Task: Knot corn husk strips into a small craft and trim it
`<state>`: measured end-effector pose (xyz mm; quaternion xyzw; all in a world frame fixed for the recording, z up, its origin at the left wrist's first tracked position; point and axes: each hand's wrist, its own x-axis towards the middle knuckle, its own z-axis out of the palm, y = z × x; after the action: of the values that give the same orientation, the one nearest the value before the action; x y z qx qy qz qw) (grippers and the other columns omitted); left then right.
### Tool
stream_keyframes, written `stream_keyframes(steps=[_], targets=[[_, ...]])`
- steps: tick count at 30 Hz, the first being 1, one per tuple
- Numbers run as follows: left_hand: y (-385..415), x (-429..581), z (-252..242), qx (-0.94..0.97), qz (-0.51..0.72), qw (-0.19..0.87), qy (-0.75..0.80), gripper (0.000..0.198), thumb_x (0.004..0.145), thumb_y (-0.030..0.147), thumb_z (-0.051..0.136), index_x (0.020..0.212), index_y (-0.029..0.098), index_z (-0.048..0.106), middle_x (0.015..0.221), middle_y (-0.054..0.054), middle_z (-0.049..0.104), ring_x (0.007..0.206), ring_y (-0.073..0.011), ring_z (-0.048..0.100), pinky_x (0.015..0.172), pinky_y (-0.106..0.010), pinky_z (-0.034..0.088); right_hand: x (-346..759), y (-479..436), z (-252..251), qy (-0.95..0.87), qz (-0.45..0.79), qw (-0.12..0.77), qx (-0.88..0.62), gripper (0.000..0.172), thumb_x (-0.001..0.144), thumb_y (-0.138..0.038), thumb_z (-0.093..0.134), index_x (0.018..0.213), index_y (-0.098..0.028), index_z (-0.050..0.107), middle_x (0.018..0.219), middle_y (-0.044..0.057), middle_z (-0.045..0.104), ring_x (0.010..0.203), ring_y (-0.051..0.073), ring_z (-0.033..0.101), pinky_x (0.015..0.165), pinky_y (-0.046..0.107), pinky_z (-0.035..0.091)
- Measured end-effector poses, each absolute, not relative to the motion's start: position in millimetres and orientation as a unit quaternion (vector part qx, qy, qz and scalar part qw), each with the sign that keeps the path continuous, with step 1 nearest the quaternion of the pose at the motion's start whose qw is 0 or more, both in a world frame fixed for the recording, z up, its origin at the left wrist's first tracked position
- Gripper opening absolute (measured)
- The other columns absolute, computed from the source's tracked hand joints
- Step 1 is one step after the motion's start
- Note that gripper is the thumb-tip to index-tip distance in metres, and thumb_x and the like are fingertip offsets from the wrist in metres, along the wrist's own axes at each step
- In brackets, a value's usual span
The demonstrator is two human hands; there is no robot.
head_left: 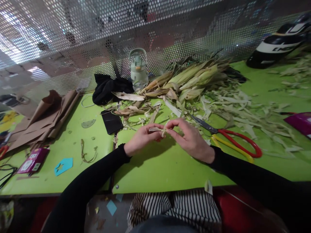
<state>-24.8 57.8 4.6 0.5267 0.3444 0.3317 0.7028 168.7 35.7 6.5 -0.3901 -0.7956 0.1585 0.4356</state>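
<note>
Between my two hands, above the green table, is a small pale piece of corn husk [156, 129], tied or twisted near its right end. My left hand [143, 137] pinches it from the left, fingers partly behind it. From the right, my right hand [188, 137] grips the knotted end between thumb and forefinger. Scissors [216, 130] with red and yellow handles lie just beyond my right wrist, blades apart. Past my hands, loose husk strips and scraps [175, 106] are spread out, with a pile of whole corn husks [194, 79] behind them.
A black phone [111, 122], black cloth [110, 89] and clear bottle [139, 72] stand or lie beyond my left hand. Brown paper [46, 118], a purple box [33, 160] and a blue paper piece [63, 166] lie left. A perforated metal screen [102, 42] borders the back.
</note>
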Motion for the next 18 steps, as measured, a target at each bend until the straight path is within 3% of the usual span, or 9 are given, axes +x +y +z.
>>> stream_keyframes(steps=[7, 13, 18], targets=[[55, -23, 6, 0.489, 0.363, 0.724, 0.323, 0.039, 0.072, 0.032, 0.083, 0.1, 0.013, 0.064, 0.077, 0.001, 0.068, 0.066, -0.0089, 0.063, 0.069, -0.025, 0.049, 168, 32, 5, -0.73, 0.296, 0.456, -0.415, 0.007, 0.095, -0.028, 0.059, 0.098, -0.024, 0.055, 0.091, 0.002, 0.065, 0.077, 0.016, 0.064, 0.07, 0.031, 0.054], [56, -19, 0, 0.463, 0.415, 0.713, 0.323, 0.046, 0.067, 0.031, 0.087, 0.101, 0.015, 0.061, 0.068, 0.006, 0.064, 0.062, -0.0077, 0.062, 0.067, -0.024, 0.049, 168, 39, -4, -0.652, 0.404, 0.488, -0.417, 0.024, 0.088, -0.039, 0.068, 0.101, -0.022, 0.057, 0.093, 0.003, 0.064, 0.081, 0.016, 0.065, 0.07, 0.03, 0.056], [55, -19, -1, 0.485, 0.429, 0.686, 0.332, 0.043, 0.07, 0.029, 0.084, 0.102, 0.014, 0.06, 0.068, 0.005, 0.065, 0.063, -0.0086, 0.063, 0.067, -0.025, 0.05, 169, 40, -1, -0.671, 0.382, 0.457, -0.441, 0.021, 0.088, -0.041, 0.068, 0.096, -0.022, 0.061, 0.084, 0.001, 0.066, 0.074, 0.016, 0.063, 0.064, 0.029, 0.053]])
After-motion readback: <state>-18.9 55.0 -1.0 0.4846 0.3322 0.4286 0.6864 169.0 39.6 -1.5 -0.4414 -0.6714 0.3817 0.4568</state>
